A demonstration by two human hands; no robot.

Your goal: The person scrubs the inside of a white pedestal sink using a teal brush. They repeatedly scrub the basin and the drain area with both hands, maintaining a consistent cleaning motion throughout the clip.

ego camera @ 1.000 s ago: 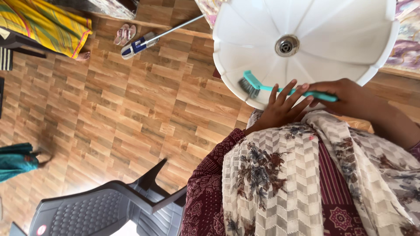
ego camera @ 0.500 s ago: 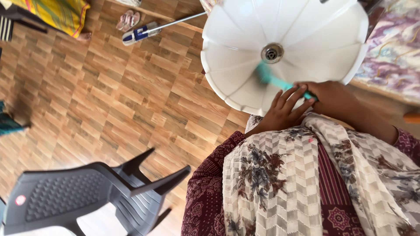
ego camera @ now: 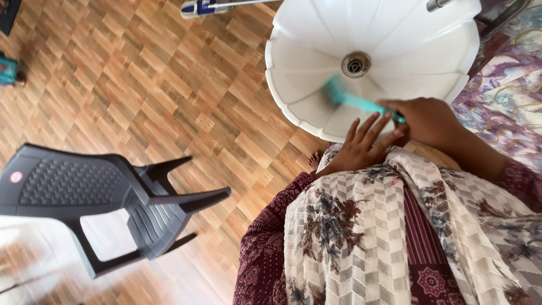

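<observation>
Small round sticker (ego camera: 16, 177) at the left end of the dark grey plastic chair (ego camera: 84, 192), red with a pale rim and pale marks inside, pressed flat on the moulded back near its edge. At the top edge of the view, on the blue and white mop head (ego camera: 204, 7) lying on the wooden floor (ego camera: 141, 96), possibly a white label patch between the blue parts, too cut off and small to be sure. At the far left edge, a teal object (ego camera: 8, 70) with a small reddish mark, kind unclear. No screens, no wall signs, no boxes or packets in sight.
</observation>
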